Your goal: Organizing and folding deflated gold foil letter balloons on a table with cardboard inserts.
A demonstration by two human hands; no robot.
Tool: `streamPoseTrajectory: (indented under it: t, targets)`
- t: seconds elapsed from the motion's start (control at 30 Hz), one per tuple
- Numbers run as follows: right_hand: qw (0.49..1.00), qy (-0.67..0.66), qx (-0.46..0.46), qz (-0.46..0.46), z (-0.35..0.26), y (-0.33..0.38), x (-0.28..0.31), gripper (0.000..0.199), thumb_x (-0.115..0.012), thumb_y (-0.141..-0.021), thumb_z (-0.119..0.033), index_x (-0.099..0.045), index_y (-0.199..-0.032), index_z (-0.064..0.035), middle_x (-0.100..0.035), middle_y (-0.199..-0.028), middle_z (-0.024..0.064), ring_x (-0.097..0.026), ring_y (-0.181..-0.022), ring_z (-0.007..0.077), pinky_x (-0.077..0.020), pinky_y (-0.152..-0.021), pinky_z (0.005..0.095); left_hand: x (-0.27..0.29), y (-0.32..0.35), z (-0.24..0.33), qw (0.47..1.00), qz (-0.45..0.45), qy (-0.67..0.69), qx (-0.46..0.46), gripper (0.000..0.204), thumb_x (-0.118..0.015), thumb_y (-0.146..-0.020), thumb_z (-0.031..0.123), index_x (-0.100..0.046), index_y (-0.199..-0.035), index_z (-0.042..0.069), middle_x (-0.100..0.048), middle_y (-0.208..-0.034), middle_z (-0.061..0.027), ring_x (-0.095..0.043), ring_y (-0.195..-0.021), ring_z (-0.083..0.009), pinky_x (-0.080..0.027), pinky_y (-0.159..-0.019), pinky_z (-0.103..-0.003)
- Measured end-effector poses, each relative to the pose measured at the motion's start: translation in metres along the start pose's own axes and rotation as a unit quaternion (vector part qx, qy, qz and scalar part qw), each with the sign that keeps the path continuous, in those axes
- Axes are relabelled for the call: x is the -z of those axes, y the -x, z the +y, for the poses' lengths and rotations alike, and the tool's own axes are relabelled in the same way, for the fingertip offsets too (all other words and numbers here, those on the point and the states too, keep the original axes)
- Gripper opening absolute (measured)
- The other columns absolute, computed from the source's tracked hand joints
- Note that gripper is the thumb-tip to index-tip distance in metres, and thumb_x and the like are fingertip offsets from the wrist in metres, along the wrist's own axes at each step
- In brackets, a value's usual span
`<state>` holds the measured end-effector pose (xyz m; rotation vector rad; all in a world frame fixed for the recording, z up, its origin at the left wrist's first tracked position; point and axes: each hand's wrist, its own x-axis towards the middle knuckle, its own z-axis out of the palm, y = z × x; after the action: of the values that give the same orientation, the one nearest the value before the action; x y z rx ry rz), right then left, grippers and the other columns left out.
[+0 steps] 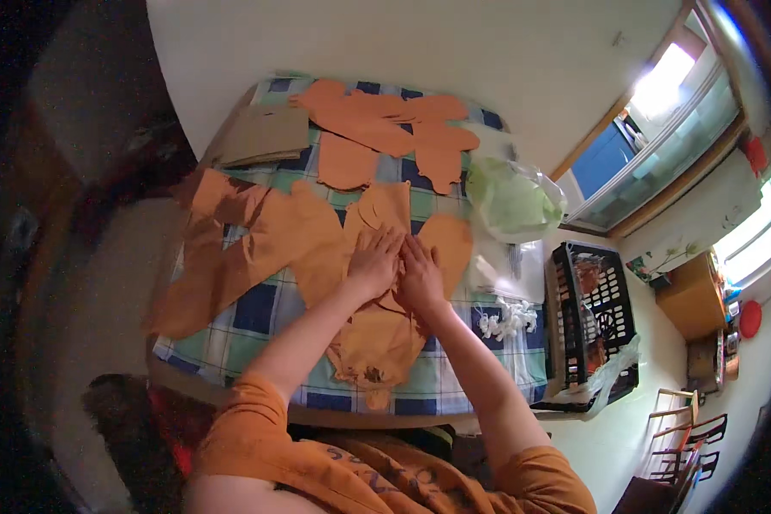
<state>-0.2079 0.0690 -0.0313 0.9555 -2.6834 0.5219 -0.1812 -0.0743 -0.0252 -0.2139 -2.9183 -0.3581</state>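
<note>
My left hand (374, 262) and my right hand (421, 274) lie side by side, fingers stretched out, on an orange cut-out piece (384, 207) in the middle of the table. Both hands press flat on it and their inner edges almost touch. Whether it is paper or thin cloth I cannot tell. Nearer to me, a shinier orange piece (373, 338) with a small tab reaches toward the table's front edge. A rounded orange piece (448, 244) lies to the right of my hands. To their left spreads a larger creased orange sheet (270, 227).
A checked cloth (257, 308) covers the table. Several orange cut-outs (360, 116) lie at the back, beside brown cardboard (270, 133). A pale green plastic bag (514, 201) and a bunch of white strings (507, 319) are on the right. Beyond stands a black crate (593, 317).
</note>
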Motion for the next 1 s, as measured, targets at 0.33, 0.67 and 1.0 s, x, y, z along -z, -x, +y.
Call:
streamPoseTrajectory:
  t: [0.33,0.67,1.0]
  targets:
    - [0.998,0.055,0.019,-0.039,-0.002,-0.003,0.007,0.048,-0.053,-0.087,-0.025,-0.047,-0.130,-0.0029,-0.046,-0.135,0.0152,-0.038,-0.130,0.0284,-0.0230,-0.108,0.0523,-0.012,0.013,-0.006,0.998,0.063,0.017,0.001,0.050,-0.036,-0.095,0.033,-0.041,-0.138,0.009,-0.034,-0.148,-0.0055,-0.022,-0.140,-0.0217,-0.011,-0.112,-0.050]
    - [0.943,0.087,-0.321,-0.030,0.029,0.030,0.050,0.042,-0.058,-0.085,-0.037,-0.058,-0.109,-0.0025,-0.065,-0.097,0.0178,-0.064,-0.091,0.0366,-0.0502,-0.078,0.0433,-0.006,0.015,-0.004,0.999,-0.007,0.036,0.020,0.055,-0.033,-0.095,0.035,-0.031,-0.143,0.009,-0.026,-0.152,-0.0045,-0.017,-0.141,-0.0214,-0.009,-0.112,-0.051]
    - [0.944,0.044,-0.324,0.044,0.034,0.045,0.050,0.030,-0.066,-0.077,-0.030,-0.067,-0.085,-0.0012,-0.068,-0.081,0.0186,-0.067,-0.078,0.0305,-0.0514,-0.073,0.0390,-0.005,0.012,-0.008,0.999,-0.029,0.007,0.021,0.059,-0.033,-0.094,0.040,-0.030,-0.144,0.009,-0.026,-0.152,-0.0044,-0.017,-0.141,-0.0222,-0.010,-0.112,-0.052]
